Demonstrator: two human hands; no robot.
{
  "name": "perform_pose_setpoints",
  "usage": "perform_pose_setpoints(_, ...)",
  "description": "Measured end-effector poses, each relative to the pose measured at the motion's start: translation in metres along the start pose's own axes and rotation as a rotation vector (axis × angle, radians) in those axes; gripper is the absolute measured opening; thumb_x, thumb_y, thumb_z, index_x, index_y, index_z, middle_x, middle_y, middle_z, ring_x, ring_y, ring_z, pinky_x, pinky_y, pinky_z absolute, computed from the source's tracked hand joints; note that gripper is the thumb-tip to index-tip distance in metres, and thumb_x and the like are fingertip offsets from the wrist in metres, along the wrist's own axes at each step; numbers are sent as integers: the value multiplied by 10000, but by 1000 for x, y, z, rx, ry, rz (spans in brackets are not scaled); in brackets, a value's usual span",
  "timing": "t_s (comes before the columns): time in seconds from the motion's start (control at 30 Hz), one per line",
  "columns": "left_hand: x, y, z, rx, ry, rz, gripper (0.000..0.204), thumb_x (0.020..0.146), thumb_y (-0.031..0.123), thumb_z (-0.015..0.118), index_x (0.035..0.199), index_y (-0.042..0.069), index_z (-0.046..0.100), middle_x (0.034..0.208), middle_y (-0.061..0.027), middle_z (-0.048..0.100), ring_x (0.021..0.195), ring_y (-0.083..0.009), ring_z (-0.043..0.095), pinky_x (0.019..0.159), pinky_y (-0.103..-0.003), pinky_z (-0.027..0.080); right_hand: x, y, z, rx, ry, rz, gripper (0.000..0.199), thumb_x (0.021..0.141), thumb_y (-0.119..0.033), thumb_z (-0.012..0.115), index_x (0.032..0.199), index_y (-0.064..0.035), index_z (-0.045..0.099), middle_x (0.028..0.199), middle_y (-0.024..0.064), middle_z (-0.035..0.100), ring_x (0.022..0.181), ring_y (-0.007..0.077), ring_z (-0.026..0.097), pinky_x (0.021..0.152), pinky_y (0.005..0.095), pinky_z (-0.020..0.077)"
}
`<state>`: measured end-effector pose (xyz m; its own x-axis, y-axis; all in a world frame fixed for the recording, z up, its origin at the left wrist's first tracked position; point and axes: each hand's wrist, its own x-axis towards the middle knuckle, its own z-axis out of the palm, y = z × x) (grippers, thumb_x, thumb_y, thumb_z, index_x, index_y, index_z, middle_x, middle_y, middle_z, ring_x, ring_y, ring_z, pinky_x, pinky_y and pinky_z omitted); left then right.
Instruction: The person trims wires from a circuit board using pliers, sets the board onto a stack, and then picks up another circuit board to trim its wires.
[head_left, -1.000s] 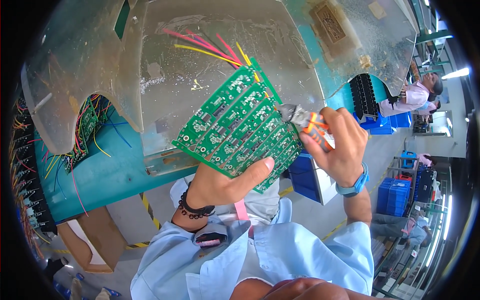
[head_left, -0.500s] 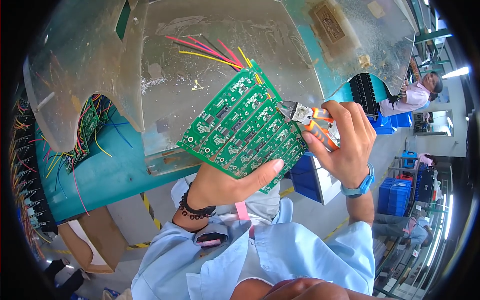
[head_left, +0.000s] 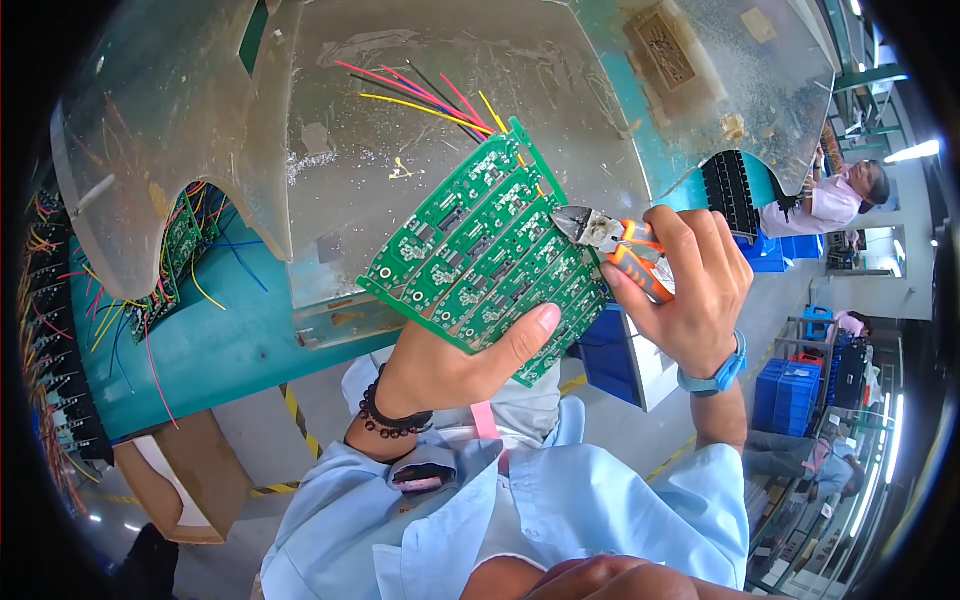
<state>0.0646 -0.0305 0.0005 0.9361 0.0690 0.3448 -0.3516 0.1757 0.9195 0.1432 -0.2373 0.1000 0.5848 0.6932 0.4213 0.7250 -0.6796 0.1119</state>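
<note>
A green circuit board panel (head_left: 470, 262), split into several strips of small parts, is gripped at its near edge by my left hand (head_left: 455, 368), thumb lying across its face. Red, yellow, blue and black wires (head_left: 430, 100) fan out from its far corner. My right hand (head_left: 690, 280) is closed around orange-and-grey side cutters (head_left: 610, 237). Their jaws lie over the board's right edge; whether they touch it I cannot tell. The fingers under the panel are hidden.
Scuffed clear plastic sheeting (head_left: 400, 200) covers the green bench (head_left: 230, 340). More wired boards (head_left: 180, 250) lie at the left beside a black rack (head_left: 70, 360). An open cardboard box (head_left: 190, 480) and a blue bin (head_left: 612, 350) stand below bench level. A co-worker (head_left: 835, 200) is at the far right.
The cutters and my right hand have shifted very slightly along the board's right edge. My left hand keeps its hold, its thumb a little farther up and left.
</note>
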Motion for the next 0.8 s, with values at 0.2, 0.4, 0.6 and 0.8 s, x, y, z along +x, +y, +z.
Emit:
perform_pose_setpoints(0.2, 0, 1, -3, 37, -3, 18, 231, 941, 131, 752, 1144, 25, 722, 1076, -104, 740, 968, -279, 691, 905, -402, 515, -6, 0, 0, 86, -91, 52, 500, 699, -251, 913, 1070, -9, 679, 903, 119, 637, 765, 297, 618, 669, 402, 510)
perform_pose_setpoints(0.4, 2, 0, -2, 85, -33, 80, 234, 939, 127, 750, 1144, 20, 721, 1084, -112, 738, 978, -288, 690, 911, -408, 512, 1, 9, 2, 69, 35, -4, 495, 720, -292, 901, 1075, -29, 677, 893, 101, 624, 757, 287, 608, 661, 403, 496)
perform_pose_setpoints(0.6, -3, 1, 0, 9, -9, 10, 232, 934, 124, 749, 1141, 21, 724, 1093, -115, 737, 982, -291, 690, 906, -417, 512, 5, 5, -3, 6, -26, -39, 487, 721, -263, 893, 1080, -15, 677, 896, 108, 634, 762, 288, 615, 662, 401, 506)
perform_pose_setpoints(0.8, 1, 1, -7, 165, -52, 126, 233, 934, 122, 748, 1144, 22, 725, 1099, -116, 738, 986, -293, 692, 902, -420, 514, 4, 0, -1, 26, -43, -5, 471, 741, -289, 887, 1076, -33, 677, 863, 86, 618, 734, 263, 608, 621, 387, 493)
